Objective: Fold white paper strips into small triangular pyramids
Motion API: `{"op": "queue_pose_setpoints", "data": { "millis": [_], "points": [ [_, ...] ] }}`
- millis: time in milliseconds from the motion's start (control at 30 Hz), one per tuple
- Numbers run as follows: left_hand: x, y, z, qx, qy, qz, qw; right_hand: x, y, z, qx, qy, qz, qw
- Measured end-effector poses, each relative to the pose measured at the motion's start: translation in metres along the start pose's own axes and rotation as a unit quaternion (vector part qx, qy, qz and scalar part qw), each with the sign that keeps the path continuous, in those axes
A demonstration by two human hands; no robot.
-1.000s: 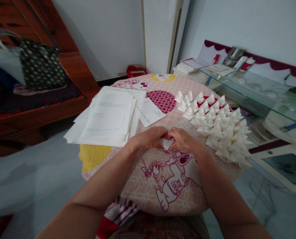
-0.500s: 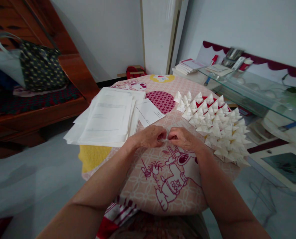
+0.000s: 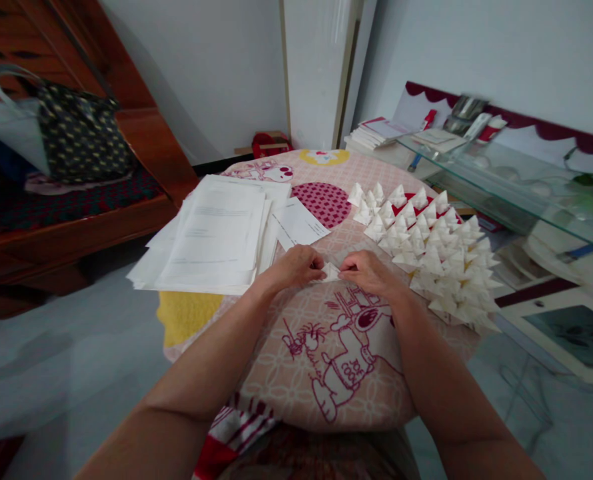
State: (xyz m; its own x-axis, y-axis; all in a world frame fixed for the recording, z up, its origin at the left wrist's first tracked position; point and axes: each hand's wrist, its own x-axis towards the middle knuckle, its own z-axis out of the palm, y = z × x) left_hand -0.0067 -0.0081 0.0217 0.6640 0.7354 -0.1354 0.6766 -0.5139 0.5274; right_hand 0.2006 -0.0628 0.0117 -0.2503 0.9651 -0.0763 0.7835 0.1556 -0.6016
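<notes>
Head view: rounded table (image 3: 271, 377) under pink patterned cloth; purple-outlined cartoon print (image 3: 349, 367) toward its near edge. Past the print, one small white folded-paper piece (image 3: 331, 272), between the hands. Left hand (image 3: 301, 265): fingers curled narrow, pinching the piece's left end. Right hand (image 3: 366, 270): likewise, right end. Stack of white printed sheets (image 3: 211, 230): left edge. White pointed folded-paper units (image 3: 434, 257), close-set: right edge. Loose white printed sheet (image 3: 300, 223): beyond left hand. Clear glass shelf (image 3: 506, 179): past right edge.
</notes>
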Motion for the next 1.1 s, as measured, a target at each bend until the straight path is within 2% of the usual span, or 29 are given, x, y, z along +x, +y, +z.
{"op": "queue_pose_setpoints", "data": {
  "millis": [200,400,567,1100],
  "points": [
    [0.000,-0.001,-0.002,-0.019,-0.014,-0.021,1.000,0.000,0.000,0.003,-0.004,0.007,0.033,0.999],
    [0.001,0.002,-0.002,0.036,-0.005,-0.035,0.999,0.001,-0.005,0.002,-0.024,0.024,0.074,0.997],
    [0.001,0.008,-0.002,0.069,0.002,-0.072,0.995,0.001,-0.013,0.000,-0.037,0.020,0.115,0.993],
    [0.003,0.008,0.003,0.087,0.013,-0.092,0.992,0.004,-0.014,0.006,-0.098,0.035,0.101,0.989]
  ]
}}
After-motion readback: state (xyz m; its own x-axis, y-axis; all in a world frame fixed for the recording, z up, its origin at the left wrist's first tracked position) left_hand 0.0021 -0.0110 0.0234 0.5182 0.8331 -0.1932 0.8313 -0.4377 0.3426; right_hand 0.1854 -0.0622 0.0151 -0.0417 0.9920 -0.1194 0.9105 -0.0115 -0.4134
